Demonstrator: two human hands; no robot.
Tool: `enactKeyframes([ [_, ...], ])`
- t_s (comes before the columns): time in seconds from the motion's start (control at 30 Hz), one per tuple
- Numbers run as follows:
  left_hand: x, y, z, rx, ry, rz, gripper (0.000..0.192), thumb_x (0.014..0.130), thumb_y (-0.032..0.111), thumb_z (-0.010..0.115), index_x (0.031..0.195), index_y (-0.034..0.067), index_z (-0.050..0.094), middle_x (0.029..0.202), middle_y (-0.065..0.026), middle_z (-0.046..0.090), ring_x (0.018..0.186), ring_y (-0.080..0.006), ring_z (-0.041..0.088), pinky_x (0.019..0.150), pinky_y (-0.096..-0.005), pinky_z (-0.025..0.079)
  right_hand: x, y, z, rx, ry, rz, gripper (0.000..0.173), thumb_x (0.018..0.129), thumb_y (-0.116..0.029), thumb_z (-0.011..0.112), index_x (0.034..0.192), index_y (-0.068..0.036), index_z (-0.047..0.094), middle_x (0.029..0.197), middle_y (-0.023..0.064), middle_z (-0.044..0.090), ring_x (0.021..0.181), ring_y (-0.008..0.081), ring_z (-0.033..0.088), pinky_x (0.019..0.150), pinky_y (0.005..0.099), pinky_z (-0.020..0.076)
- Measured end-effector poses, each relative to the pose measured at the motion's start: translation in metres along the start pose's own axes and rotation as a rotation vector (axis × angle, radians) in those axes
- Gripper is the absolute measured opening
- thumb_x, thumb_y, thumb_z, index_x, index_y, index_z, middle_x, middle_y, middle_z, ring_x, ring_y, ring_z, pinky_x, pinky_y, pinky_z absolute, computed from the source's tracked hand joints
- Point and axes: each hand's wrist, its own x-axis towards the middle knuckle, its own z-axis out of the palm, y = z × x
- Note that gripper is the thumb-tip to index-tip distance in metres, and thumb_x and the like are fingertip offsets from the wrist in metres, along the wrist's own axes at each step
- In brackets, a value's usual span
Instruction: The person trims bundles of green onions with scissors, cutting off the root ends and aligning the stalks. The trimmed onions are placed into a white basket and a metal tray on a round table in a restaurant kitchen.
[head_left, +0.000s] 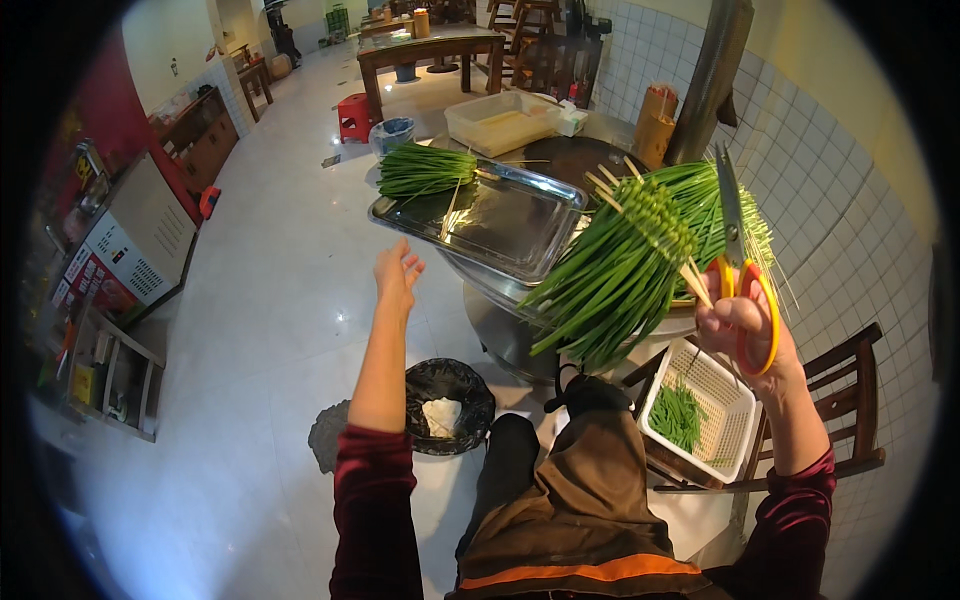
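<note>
My right hand (739, 326) has the yellow-and-red handles of a pair of scissors (732, 217) around its fingers, with the blades pointing up. The same hand grips the ends of wooden skewers (696, 281), which run through a row of green chives (619, 277) that fan down and to the left. Behind them lies a larger heap of loose chives (690, 184). My left hand (397, 274) holds nothing, its fingers apart, just off the front left of a metal tray (510, 217). On that tray rests a skewered chive bunch (427, 169), with a few loose skewers (451, 214) beside it.
A clear plastic tub (499, 124) stands at the back of the round table (480, 274). On a wooden chair (840, 405) at right sits a white basket (739, 420) with cut green pieces. A black-lined bin (469, 375) is by my knees. A metal pipe (709, 82) rises at right.
</note>
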Motion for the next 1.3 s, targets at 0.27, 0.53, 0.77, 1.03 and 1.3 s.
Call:
enactKeyframes([
  [0.27,0.08,0.02,0.018,0.082,-0.156,-0.254,0.021,0.087,0.014,0.069,0.083,0.0,0.054,0.07,-0.0069,0.053,0.06,-0.019,0.058,0.056,-0.0298,0.058,0.071,-0.016,-0.016,0.033,-0.065,-0.135,0.027,0.087,-0.01,0.055,0.111,0.004,0.052,0.072,0.0006,0.049,0.049,0.0033,0.038,0.045,0.0191,0.0291],
  [0.53,0.043,-0.01,0.02,-0.025,-0.01,-0.246,0.015,0.089,0.006,0.063,0.085,-0.003,0.052,0.077,-0.0102,0.05,0.06,-0.0242,0.058,0.061,-0.0365,0.062,0.172,-0.02,-0.019,-0.046,-0.048,-0.219,0.03,0.088,-0.019,0.06,0.11,-0.002,0.053,0.073,-0.0014,0.049,0.049,0.0036,0.037,0.046,0.0211,0.0302],
  [0.77,-0.012,-0.039,0.052,-0.178,0.004,-0.101,0.014,0.091,0.001,0.057,0.098,-0.01,0.051,0.09,-0.0181,0.056,0.077,-0.028,0.061,0.07,-0.0393,0.063,0.316,-0.053,0.007,-0.108,0.036,-0.318,0.018,0.084,-0.008,0.066,0.094,-0.002,0.052,0.076,0.0068,0.055,0.055,0.0073,0.046,0.046,0.0195,0.0354],
  [1.03,-0.039,-0.039,0.05,-0.228,-0.037,-0.144,0.013,0.091,0.001,0.06,0.098,-0.008,0.053,0.091,-0.0141,0.057,0.079,-0.0258,0.061,0.082,-0.0429,0.061,0.394,0.018,0.06,-1.054,0.539,-0.669,0.037,0.085,-0.037,0.065,0.089,-0.001,0.07,0.08,0.0207,0.069,0.075,0.0348,0.069,0.063,0.043,0.053],
  [1.3,-0.041,-0.04,0.045,-0.17,-0.069,-0.161,0.02,0.088,0.004,0.066,0.105,-0.001,0.056,0.097,-0.012,0.064,0.079,-0.0242,0.065,0.078,-0.0391,0.059,0.364,0.183,0.136,-0.774,0.399,-0.16,0.022,0.08,-0.014,0.066,0.093,0.004,0.066,0.093,0.0258,0.067,0.091,0.041,0.065,0.079,0.0455,0.0513],
])
